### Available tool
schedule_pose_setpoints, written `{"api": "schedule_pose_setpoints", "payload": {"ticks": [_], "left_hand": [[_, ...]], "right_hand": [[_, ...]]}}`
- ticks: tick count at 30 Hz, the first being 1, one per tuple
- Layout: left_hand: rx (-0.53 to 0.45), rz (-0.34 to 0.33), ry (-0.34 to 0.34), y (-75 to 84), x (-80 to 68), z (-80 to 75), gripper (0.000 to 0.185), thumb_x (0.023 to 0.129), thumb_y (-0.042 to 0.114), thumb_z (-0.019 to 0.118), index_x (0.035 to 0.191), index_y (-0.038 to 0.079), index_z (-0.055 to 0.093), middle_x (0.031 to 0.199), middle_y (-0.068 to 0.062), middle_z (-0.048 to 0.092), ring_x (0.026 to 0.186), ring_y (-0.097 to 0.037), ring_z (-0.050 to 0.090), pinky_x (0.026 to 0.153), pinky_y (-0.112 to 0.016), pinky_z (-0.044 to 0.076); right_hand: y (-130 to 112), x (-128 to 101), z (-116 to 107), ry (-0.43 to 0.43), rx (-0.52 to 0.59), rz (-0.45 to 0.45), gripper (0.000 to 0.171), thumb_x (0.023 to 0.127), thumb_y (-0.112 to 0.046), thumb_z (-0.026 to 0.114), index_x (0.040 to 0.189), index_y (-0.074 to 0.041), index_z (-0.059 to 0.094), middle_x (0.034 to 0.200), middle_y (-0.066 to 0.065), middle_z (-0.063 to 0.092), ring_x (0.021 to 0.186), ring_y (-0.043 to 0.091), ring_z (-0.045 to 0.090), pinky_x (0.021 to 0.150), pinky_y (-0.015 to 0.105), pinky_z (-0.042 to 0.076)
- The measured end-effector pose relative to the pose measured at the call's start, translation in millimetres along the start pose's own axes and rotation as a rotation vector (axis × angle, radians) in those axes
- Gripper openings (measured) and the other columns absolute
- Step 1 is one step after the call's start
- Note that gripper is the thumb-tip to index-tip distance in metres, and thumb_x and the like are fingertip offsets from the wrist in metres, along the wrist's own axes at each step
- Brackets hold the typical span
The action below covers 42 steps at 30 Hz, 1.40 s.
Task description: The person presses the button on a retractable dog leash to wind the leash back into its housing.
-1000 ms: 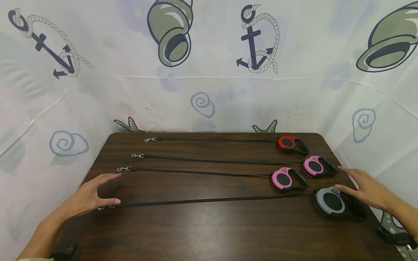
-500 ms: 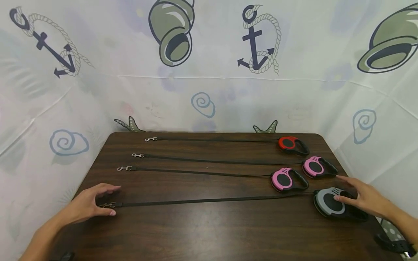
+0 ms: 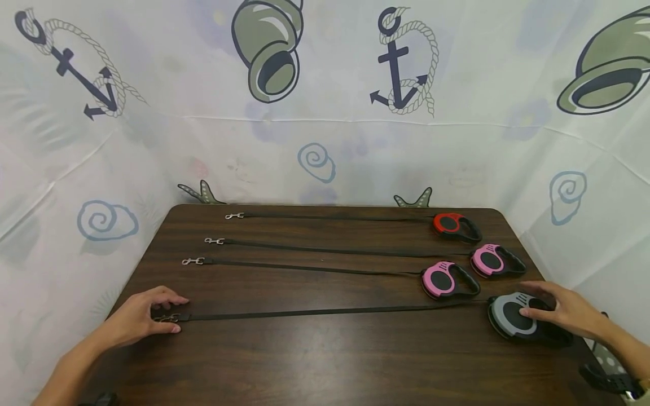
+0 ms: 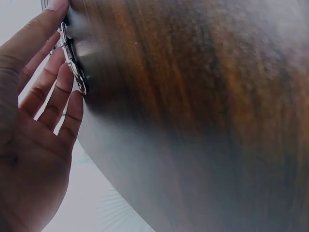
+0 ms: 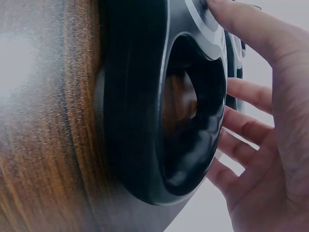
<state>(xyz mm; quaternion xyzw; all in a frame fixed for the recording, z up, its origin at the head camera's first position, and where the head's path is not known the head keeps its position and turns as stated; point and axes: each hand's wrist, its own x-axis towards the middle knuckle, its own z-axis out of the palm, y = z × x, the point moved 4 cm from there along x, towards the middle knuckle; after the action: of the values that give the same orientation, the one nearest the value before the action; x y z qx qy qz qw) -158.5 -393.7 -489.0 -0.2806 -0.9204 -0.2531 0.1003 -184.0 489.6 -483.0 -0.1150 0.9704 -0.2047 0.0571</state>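
Observation:
Four retractable leashes lie stretched across a dark wooden table [image 3: 325, 366]. The nearest has a grey and black housing [image 3: 509, 317] and a black strap [image 3: 325, 310] ending in a metal clip [image 3: 170, 319]. My left hand [image 3: 144, 317] pinches that clip between thumb and fingertips; the left wrist view shows the clip [image 4: 72, 63] against my fingers [image 4: 58, 92]. My right hand [image 3: 566, 313] grips the grey housing, thumb on its face. In the right wrist view my fingers [image 5: 246, 96] curl behind its black handle loop [image 5: 193, 145].
Beyond it lie two pink leashes [image 3: 439, 280] [image 3: 488, 260] and a red one [image 3: 448, 223], their clips [image 3: 193, 261] toward the left edge. A printed white sheet [image 3: 325, 141] hangs behind and beside the table. Bare tabletop runs along the near edge.
My right hand has slid left from beside the grey housing onto it, and the thumb now rests on its face. My left hand has drawn in and closed on the clip.

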Motion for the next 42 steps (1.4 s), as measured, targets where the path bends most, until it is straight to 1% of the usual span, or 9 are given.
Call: {"api": "schedule_pose_setpoints", "payload": {"ticks": [2,4,7,9,23,31,33,38,42], "left_hand": [[-0.008,-0.001,-0.002,-1.4,1.0,0.4,0.057,0.059,0.022,0.104,0.11,0.017,0.078,0.1,0.009,0.072,0.084,-0.004,0.062,0.074,-0.014,0.045],[-0.022,-0.005,-0.007,-2.8,1.7,1.1,0.056,0.06,0.021,0.104,0.109,0.019,0.077,0.098,0.01,0.072,0.083,-0.004,0.062,0.073,-0.014,0.045],[-0.044,-0.004,-0.008,-3.6,2.8,2.0,0.052,0.061,0.018,0.103,0.106,0.02,0.077,0.095,0.012,0.072,0.081,-0.003,0.061,0.071,-0.014,0.044],[-0.05,0.002,-0.005,-4.1,2.8,2.9,0.05,0.061,0.017,0.103,0.104,0.022,0.078,0.093,0.013,0.071,0.079,-0.002,0.06,0.07,-0.014,0.044],[-0.103,-0.037,-0.05,-2.6,4.8,2.4,0.037,0.067,0.012,0.099,0.093,0.026,0.077,0.086,0.018,0.07,0.075,-0.002,0.06,0.066,-0.015,0.044],[-0.121,-0.003,-0.076,-2.1,7.0,4.4,0.035,0.07,0.009,0.098,0.09,0.026,0.075,0.086,0.016,0.07,0.074,-0.004,0.059,0.065,-0.018,0.045],[-0.114,0.005,-0.077,-2.8,7.3,5.0,0.036,0.07,0.008,0.098,0.09,0.026,0.074,0.086,0.016,0.069,0.075,-0.004,0.06,0.065,-0.017,0.045],[-0.116,0.011,-0.074,-3.9,5.6,5.8,0.038,0.07,0.006,0.097,0.09,0.027,0.071,0.087,0.017,0.067,0.075,-0.003,0.059,0.066,-0.016,0.045],[-0.146,-0.006,-0.07,-4.4,2.9,5.6,0.039,0.071,0.005,0.096,0.09,0.027,0.071,0.087,0.017,0.067,0.076,-0.003,0.06,0.068,-0.016,0.045]], "right_hand": [[0.6,1.4,0.5,-0.012,-0.003,0.005,0.067,0.088,-0.034,0.086,0.137,0.006,0.062,0.132,0.03,0.066,0.113,0.044,0.066,0.08,0.02,0.049],[0.9,2.7,0.5,-0.024,0.008,-0.002,0.065,0.089,-0.032,0.086,0.136,0.005,0.063,0.131,0.029,0.066,0.11,0.025,0.069,0.081,0.022,0.051],[0.7,4.3,0.0,-0.03,0.021,-0.026,0.059,0.089,-0.031,0.086,0.133,0.003,0.067,0.129,0.026,0.068,0.105,-0.005,0.059,0.081,0.022,0.053],[1.0,5.0,-0.3,-0.031,0.029,-0.039,0.056,0.088,-0.03,0.086,0.132,0.001,0.068,0.128,0.025,0.07,0.105,-0.014,0.052,0.081,0.022,0.053],[0.4,10.9,-0.6,-0.111,0.098,-0.047,0.052,0.091,-0.02,0.084,0.131,0.008,0.066,0.125,0.025,0.07,0.105,-0.015,0.051,0.081,0.017,0.05],[0.6,11.4,-1.3,-0.109,0.145,-0.088,0.044,0.089,-0.012,0.084,0.126,0.007,0.068,0.122,0.022,0.071,0.105,-0.017,0.053,0.082,0.014,0.05],[0.5,11.4,-2.3,-0.105,0.164,-0.096,0.043,0.089,-0.011,0.084,0.124,0.007,0.068,0.12,0.015,0.073,0.105,-0.017,0.053,0.082,0.013,0.05],[0.8,12.1,-3.4,-0.095,0.212,-0.115,0.039,0.087,-0.008,0.085,0.12,0.006,0.069,0.112,-0.017,0.068,0.104,-0.017,0.055,0.082,0.009,0.048],[1.8,12.5,-2.0,-0.092,0.208,-0.127,0.036,0.087,-0.008,0.085,0.118,0.0,0.069,0.11,-0.024,0.066,0.102,-0.014,0.057,0.08,0.011,0.048]]}}
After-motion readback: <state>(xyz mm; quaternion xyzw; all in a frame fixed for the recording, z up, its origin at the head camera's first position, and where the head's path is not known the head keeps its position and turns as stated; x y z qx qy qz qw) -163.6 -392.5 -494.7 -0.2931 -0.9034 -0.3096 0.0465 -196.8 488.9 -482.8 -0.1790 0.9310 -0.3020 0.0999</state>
